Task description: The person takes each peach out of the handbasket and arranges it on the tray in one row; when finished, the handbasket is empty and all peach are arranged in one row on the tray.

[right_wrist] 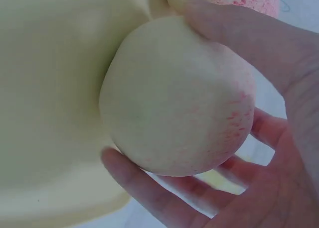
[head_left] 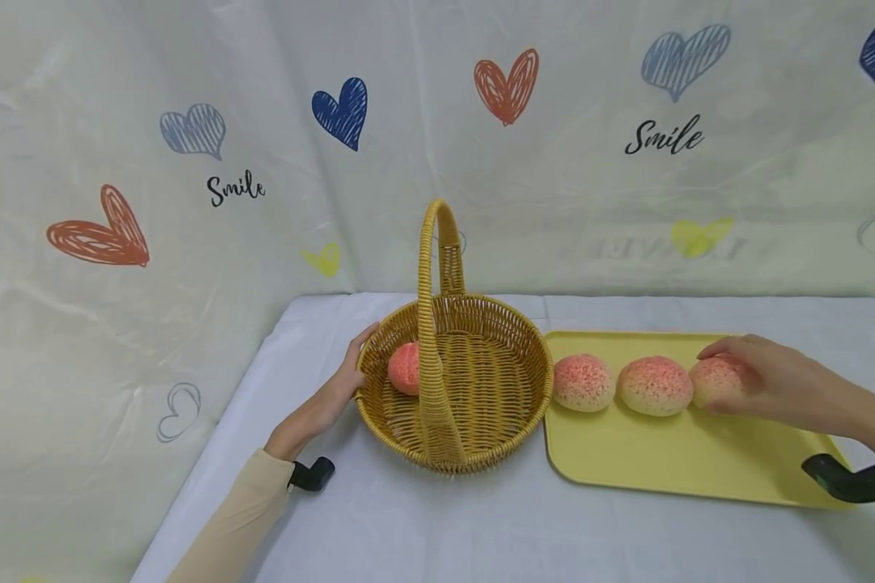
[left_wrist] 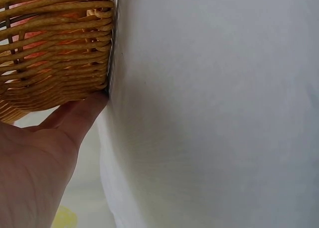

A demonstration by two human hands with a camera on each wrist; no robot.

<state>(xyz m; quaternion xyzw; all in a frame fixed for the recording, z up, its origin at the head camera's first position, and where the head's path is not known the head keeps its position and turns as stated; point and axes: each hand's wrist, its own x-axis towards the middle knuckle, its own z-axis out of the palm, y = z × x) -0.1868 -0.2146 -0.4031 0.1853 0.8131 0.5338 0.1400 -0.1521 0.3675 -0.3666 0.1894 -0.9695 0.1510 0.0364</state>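
My right hand (head_left: pixel 773 385) grips a pink and cream speckled peach (right_wrist: pixel 174 98) at the tray's far right. The thumb lies on one side of it, and the fingers curl round the other. In the same row on the yellow tray (head_left: pixel 700 457) are a middle peach (head_left: pixel 656 386) and a left peach (head_left: pixel 584 382). My left hand (head_left: pixel 333 394) rests against the left side of the wicker basket (head_left: pixel 496 389), with fairly straight fingers along its wall. In the left wrist view, a fingertip (left_wrist: pixel 97 101) touches the basket's lower edge. Inside lies a pinker peach (head_left: pixel 404 368), partly hidden by the handle.
The basket's tall arched handle (head_left: pixel 428 324) rises over its middle. The tray stands just right of the basket on a white tablecloth (head_left: pixel 437 534). Behind the table hangs a pale curtain (head_left: pixel 423 162) printed with hearts and words.
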